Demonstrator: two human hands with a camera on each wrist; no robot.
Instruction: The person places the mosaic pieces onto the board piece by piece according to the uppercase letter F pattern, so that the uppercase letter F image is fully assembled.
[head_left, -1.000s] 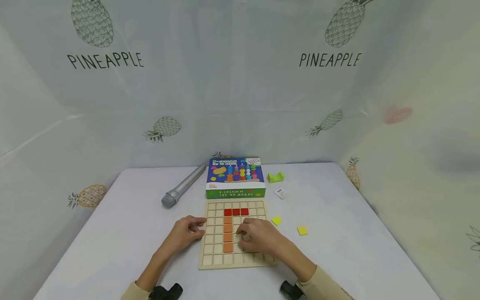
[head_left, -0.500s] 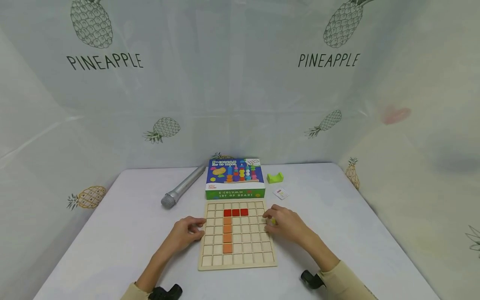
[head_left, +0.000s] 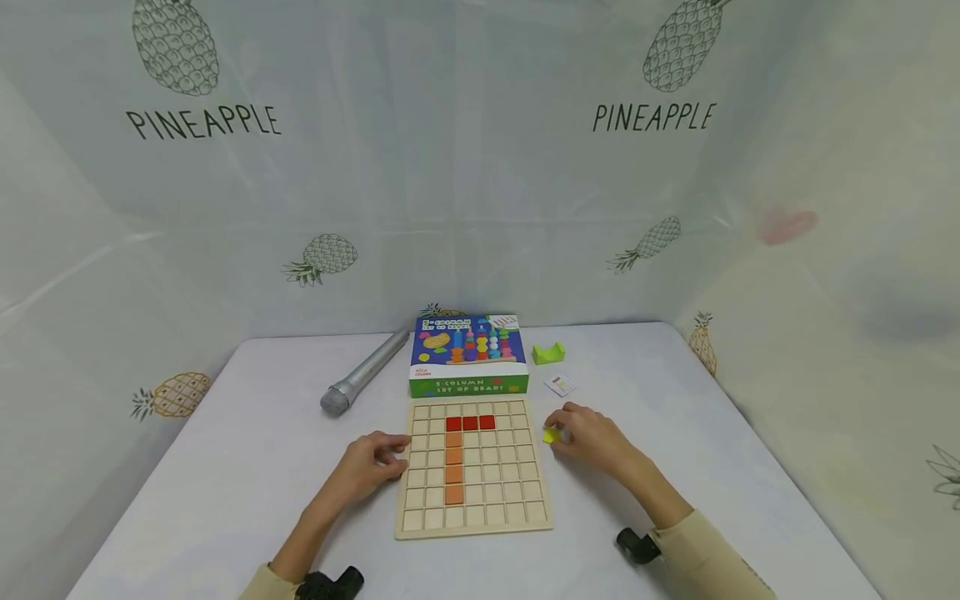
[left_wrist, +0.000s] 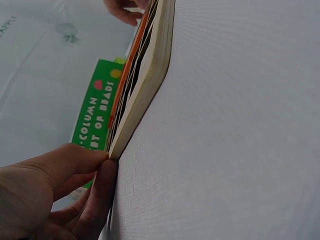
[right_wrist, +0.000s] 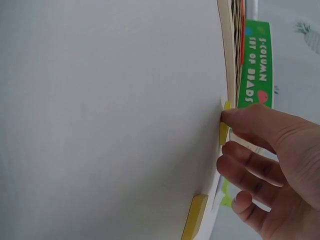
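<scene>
A square-celled wooden grid board (head_left: 495,492) lies on the table. Three red tiles (head_left: 470,423) form a row on it, and a column of orange tiles (head_left: 453,456) runs below. My left hand (head_left: 371,463) pinches the board's left edge, fingertips and thumb meeting there in the left wrist view. Just off the board's right edge, my right hand (head_left: 588,437) pinches a yellow tile (head_left: 551,436) at the table surface. The right wrist view shows my thumb on that tile. Another yellow tile (right_wrist: 194,218) lies nearby; my right arm hides it in the head view.
Behind the board stands a blue and green bead-set box (head_left: 468,358). A silver microphone (head_left: 365,373) lies left of it. To the box's right are a lime-green curved block (head_left: 548,353) and a small white card (head_left: 559,384). A pineapple-print sheet (head_left: 465,167) hangs behind the table.
My right hand has moved right from over the board to the yellow tile beside it and now pinches that tile. My left hand has stayed at the board's edge.
</scene>
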